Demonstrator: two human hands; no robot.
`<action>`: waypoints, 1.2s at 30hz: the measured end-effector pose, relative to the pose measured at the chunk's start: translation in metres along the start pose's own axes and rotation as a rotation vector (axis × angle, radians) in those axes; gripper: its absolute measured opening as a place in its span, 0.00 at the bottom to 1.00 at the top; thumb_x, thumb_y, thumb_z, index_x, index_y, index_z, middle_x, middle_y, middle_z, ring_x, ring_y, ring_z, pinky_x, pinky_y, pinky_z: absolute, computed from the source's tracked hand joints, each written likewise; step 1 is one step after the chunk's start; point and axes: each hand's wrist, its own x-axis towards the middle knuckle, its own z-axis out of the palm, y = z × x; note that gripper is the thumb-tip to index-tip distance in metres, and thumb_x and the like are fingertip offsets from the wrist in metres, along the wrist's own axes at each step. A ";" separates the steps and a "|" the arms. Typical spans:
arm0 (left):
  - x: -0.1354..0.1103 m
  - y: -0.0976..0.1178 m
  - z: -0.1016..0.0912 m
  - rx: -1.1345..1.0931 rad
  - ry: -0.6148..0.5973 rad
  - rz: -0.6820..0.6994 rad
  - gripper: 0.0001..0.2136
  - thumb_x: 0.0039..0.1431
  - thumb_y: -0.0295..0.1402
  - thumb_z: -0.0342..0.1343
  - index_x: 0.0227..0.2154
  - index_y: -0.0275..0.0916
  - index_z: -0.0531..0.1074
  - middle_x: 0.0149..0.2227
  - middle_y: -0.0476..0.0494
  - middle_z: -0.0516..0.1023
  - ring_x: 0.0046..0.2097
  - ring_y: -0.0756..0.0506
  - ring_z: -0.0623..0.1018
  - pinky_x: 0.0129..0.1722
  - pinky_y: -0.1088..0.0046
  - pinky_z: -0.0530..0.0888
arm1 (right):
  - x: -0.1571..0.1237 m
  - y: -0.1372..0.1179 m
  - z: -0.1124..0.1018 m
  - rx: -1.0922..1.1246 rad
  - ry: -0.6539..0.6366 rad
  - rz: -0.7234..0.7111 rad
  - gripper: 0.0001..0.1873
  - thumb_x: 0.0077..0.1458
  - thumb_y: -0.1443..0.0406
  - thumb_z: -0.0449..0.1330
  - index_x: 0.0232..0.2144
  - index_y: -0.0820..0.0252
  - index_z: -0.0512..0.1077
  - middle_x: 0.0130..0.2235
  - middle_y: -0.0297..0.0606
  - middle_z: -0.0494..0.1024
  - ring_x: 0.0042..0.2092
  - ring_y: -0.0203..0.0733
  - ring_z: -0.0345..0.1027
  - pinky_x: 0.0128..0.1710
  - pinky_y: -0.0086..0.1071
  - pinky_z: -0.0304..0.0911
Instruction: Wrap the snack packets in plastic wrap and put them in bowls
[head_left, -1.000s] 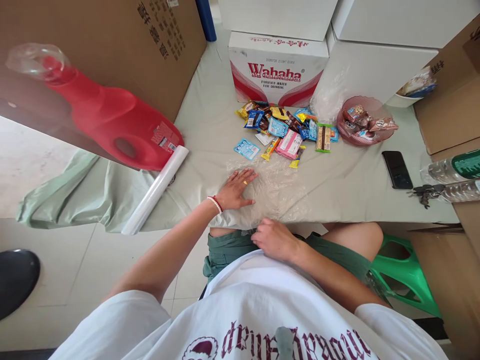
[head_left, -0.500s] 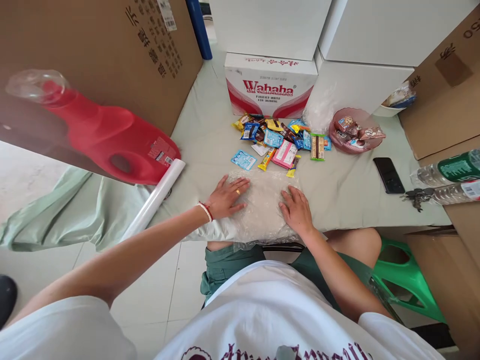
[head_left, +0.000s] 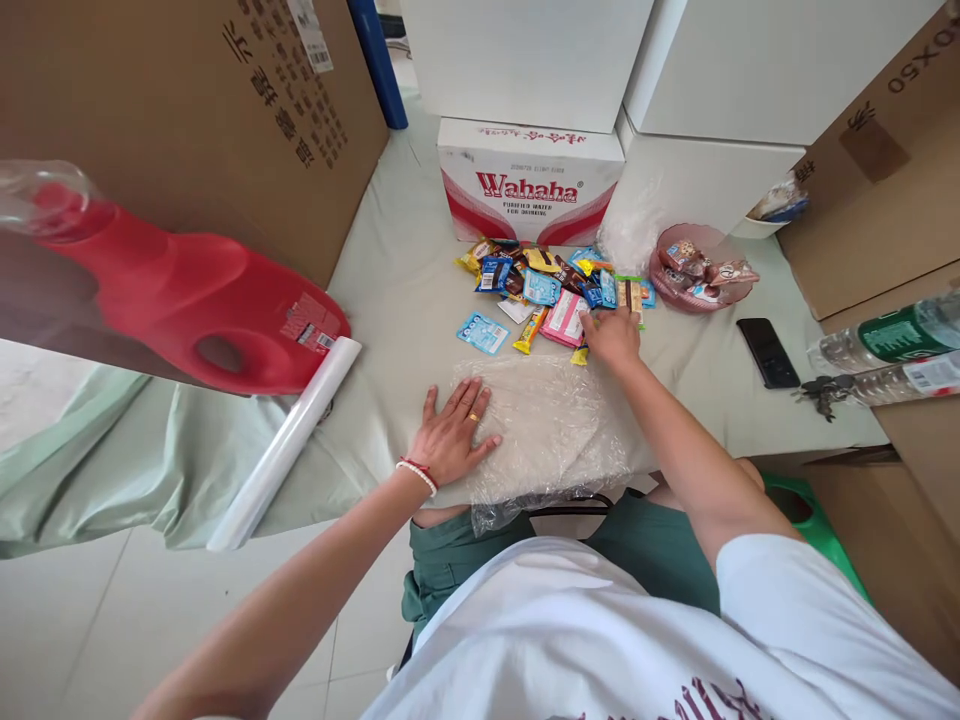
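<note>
A sheet of clear plastic wrap point(head_left: 551, 425) lies spread on the pale green table cloth point(head_left: 405, 290) right in front of me. My left hand point(head_left: 452, 432) lies flat on its left edge, fingers spread, a ring on one finger. My right hand point(head_left: 613, 335) is stretched forward to the pile of small wrapped snacks point(head_left: 551, 285), its fingers curled down onto a packet at the pile's near right side. Whether it grips one is hidden by the hand. A pink packet point(head_left: 564, 318) lies just left of that hand.
A roll of plastic wrap point(head_left: 286, 440) lies at the left beside a red jug point(head_left: 195, 300). A Wahaha carton point(head_left: 531, 185) stands behind the snacks. A pink bowl point(head_left: 697, 275) with sweets, a black phone point(head_left: 767, 352), keys and water bottles point(head_left: 892, 350) are at the right.
My right hand has left the plastic sheet and reached forward to the snack pile. My left hand stays flat on the sheet. The view has shifted a little closer.
</note>
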 end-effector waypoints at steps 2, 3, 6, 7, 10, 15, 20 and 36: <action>0.000 0.001 -0.001 -0.008 0.004 -0.004 0.37 0.69 0.54 0.46 0.76 0.42 0.50 0.77 0.32 0.48 0.76 0.30 0.54 0.73 0.34 0.41 | 0.018 -0.021 0.004 -0.064 -0.070 0.029 0.35 0.68 0.45 0.52 0.52 0.72 0.79 0.60 0.65 0.68 0.66 0.68 0.54 0.64 0.56 0.54; -0.001 0.001 -0.001 -0.013 0.008 -0.004 0.37 0.69 0.54 0.47 0.76 0.43 0.50 0.77 0.32 0.49 0.76 0.30 0.54 0.73 0.34 0.41 | 0.025 -0.029 0.007 -0.074 -0.109 0.055 0.36 0.68 0.44 0.52 0.53 0.73 0.78 0.62 0.66 0.67 0.67 0.69 0.53 0.65 0.57 0.53; -0.002 0.002 -0.001 -0.030 0.025 0.000 0.37 0.70 0.54 0.47 0.75 0.44 0.51 0.77 0.32 0.50 0.76 0.30 0.55 0.73 0.35 0.41 | 0.035 -0.044 0.018 -0.039 -0.195 0.143 0.38 0.64 0.43 0.56 0.57 0.72 0.75 0.64 0.65 0.65 0.68 0.69 0.52 0.64 0.58 0.56; -0.002 0.002 -0.001 -0.034 0.028 0.000 0.37 0.70 0.54 0.47 0.75 0.45 0.51 0.77 0.33 0.50 0.76 0.31 0.55 0.73 0.36 0.41 | 0.037 -0.045 0.021 -0.014 -0.203 0.158 0.38 0.63 0.42 0.58 0.58 0.71 0.74 0.64 0.64 0.65 0.67 0.69 0.53 0.63 0.57 0.57; -0.001 0.001 -0.001 -0.043 0.031 -0.003 0.36 0.70 0.54 0.46 0.75 0.45 0.50 0.77 0.33 0.51 0.76 0.32 0.54 0.74 0.36 0.40 | 0.038 -0.046 0.027 0.074 -0.191 0.149 0.37 0.57 0.45 0.65 0.56 0.69 0.73 0.60 0.62 0.70 0.65 0.65 0.57 0.61 0.55 0.60; -0.001 0.001 -0.001 -0.051 0.030 0.000 0.36 0.70 0.53 0.46 0.75 0.44 0.51 0.77 0.33 0.50 0.76 0.31 0.54 0.73 0.35 0.41 | 0.028 -0.049 0.022 0.300 -0.173 0.113 0.32 0.52 0.55 0.70 0.55 0.65 0.69 0.52 0.52 0.77 0.54 0.54 0.69 0.53 0.44 0.65; -0.002 0.001 0.000 -0.055 0.045 0.002 0.36 0.70 0.54 0.46 0.75 0.43 0.52 0.76 0.33 0.51 0.76 0.32 0.54 0.73 0.36 0.41 | 0.007 -0.031 -0.018 0.389 -0.046 -0.075 0.30 0.53 0.61 0.68 0.56 0.62 0.67 0.47 0.43 0.79 0.43 0.46 0.72 0.45 0.38 0.66; -0.001 0.001 0.001 -0.086 0.035 -0.011 0.42 0.67 0.56 0.50 0.76 0.41 0.45 0.76 0.31 0.52 0.76 0.31 0.55 0.73 0.36 0.39 | -0.056 0.094 -0.070 -0.246 -0.159 -0.035 0.30 0.64 0.59 0.58 0.65 0.63 0.66 0.56 0.59 0.75 0.54 0.62 0.73 0.50 0.49 0.68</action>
